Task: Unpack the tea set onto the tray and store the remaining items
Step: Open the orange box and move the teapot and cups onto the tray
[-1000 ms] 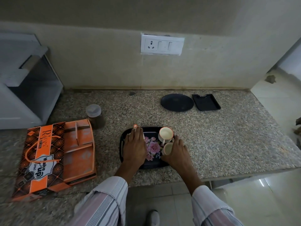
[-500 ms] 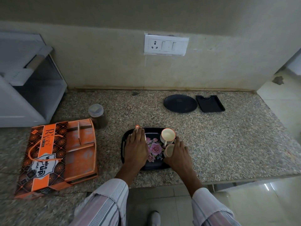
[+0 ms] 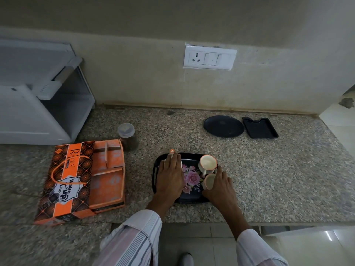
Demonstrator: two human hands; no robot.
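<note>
left hand (image 3: 170, 175) flat, fingers apart, on floral tray (image 3: 190, 197) | right hand (image 3: 218, 184) wrapped round cup (image 3: 209, 181) | orange box (image 3: 80, 181) reads "wake cup"

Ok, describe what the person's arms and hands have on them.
Both hands are bare: the left hand and right hand show no gloves. Each arm wears a loose, light long sleeve with grey and pinkish stripes, ending above the wrist.

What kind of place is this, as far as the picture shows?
Probably a home kitchen: a speckled granite counter against a plain wall with a socket-and-switch plate, a spice jar, and tea cups on a floral tray.
</note>
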